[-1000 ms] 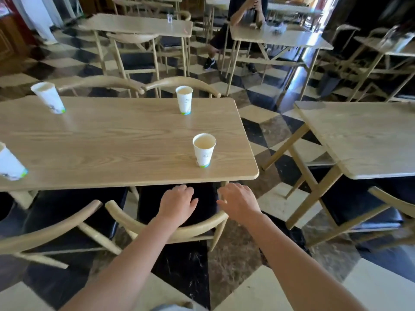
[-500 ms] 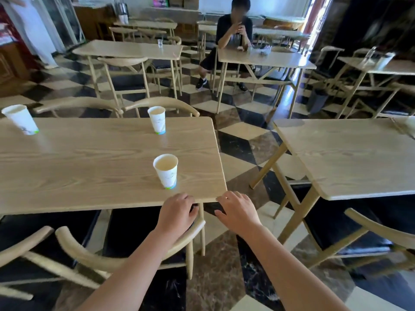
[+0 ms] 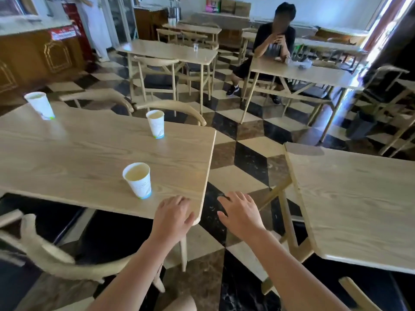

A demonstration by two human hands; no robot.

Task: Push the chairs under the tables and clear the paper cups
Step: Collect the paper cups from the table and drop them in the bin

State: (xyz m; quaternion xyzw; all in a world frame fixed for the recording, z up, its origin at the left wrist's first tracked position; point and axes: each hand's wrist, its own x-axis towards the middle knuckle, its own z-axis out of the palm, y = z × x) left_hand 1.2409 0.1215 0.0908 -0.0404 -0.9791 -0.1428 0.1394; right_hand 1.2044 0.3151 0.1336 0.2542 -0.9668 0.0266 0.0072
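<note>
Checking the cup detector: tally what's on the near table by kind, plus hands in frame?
White paper cups with green bases: 3 (near, middle, far left)
Bare hands: 2 (left hand, right hand)
Total: 5

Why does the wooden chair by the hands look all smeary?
Head view: the pale wooden chair back at lower left is motion-blurred, while the white paper cup stays sharp; bright glare washes out the doorway at upper right.
</note>
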